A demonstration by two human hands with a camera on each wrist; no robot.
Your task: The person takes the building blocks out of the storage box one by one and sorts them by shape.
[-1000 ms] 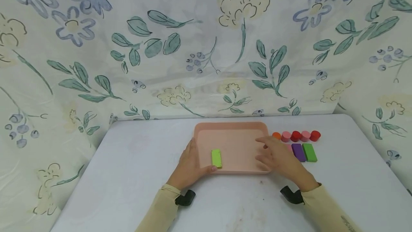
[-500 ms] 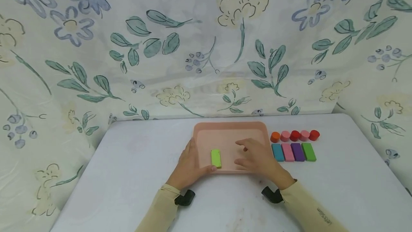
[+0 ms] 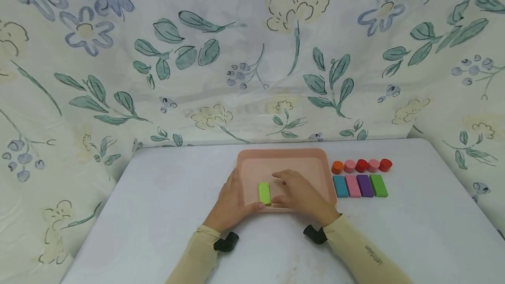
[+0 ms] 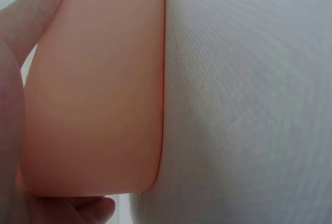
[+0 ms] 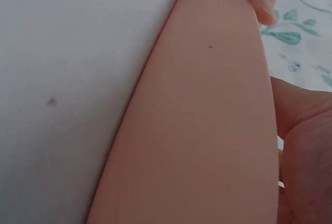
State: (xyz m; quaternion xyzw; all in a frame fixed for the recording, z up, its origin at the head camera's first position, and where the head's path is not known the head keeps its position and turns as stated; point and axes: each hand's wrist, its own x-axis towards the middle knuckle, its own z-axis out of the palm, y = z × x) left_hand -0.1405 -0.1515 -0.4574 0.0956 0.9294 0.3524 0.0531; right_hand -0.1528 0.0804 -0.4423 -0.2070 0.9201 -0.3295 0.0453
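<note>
A shallow peach-coloured tray (image 3: 307, 161) lies on the table, its front wall (image 4: 98, 105) filling much of the left wrist view. My left hand (image 3: 230, 200) holds the tray by its front left corner, fingers along the left side and thumb over the front rim. Inside, by that thumb, is a lime-green rectangular block (image 3: 264, 193). My right hand (image 3: 300, 196) is over the tray just right of the block, thumb and forefinger spread apart and nothing between them. In the right wrist view part of the right hand (image 5: 311, 151) shows behind the tray wall.
Right of the tray stands a row of short cylinders, orange (image 3: 337, 167), pink and red. In front of them lie rectangular blocks: blue (image 3: 340, 186), pink (image 3: 353, 186), purple (image 3: 365, 186) and green (image 3: 378, 186). A flowered cloth (image 3: 256, 113) hangs behind the white table (image 3: 173, 196).
My right hand has moved left from the tray's right edge to beside the lime-green block, uncovering the blue and pink blocks. My left hand has stayed on the tray corner.
</note>
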